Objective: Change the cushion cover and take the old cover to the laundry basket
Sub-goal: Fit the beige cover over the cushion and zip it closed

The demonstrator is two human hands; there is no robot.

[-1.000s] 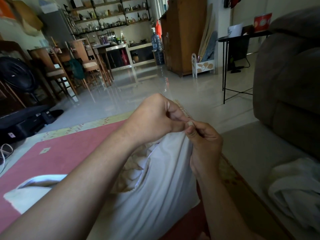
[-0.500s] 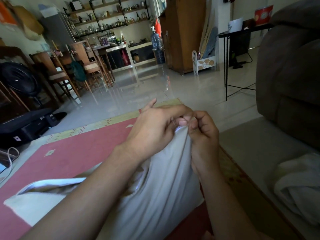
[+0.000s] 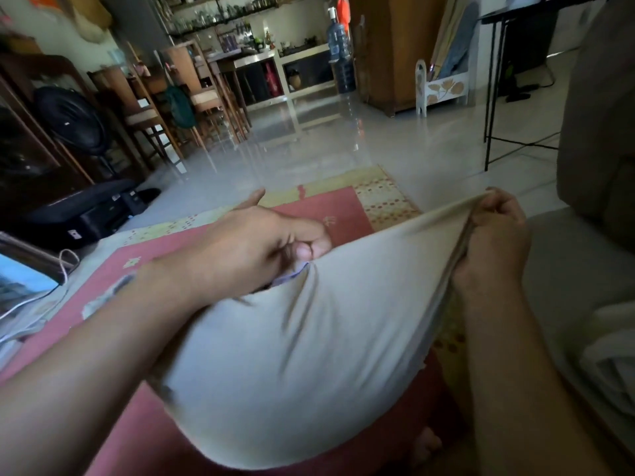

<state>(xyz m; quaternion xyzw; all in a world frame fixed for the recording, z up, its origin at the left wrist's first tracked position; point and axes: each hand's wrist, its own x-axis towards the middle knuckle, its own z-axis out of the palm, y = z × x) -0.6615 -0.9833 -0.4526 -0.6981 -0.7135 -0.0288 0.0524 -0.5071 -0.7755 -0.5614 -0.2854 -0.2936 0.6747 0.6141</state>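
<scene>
The cushion [image 3: 292,355] lies crosswise — its top edge stretched left to right between the left hand [image 3: 261,242] and right hand [image 3: 494,235], both pinching the cover.

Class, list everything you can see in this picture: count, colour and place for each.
cover: one, off-white, centre, stretched between both hands
rug: one, red with yellow border, floor beneath
sofa: one, grey-brown, right
cloth: one, white, lower right
chairs: several, wooden, back left
fan: one, black, left
cupboard: one, brown, back centre
table: one, black, back right
left hand: one, grips cover's top edge
right hand: one, pinches cover's corner
</scene>
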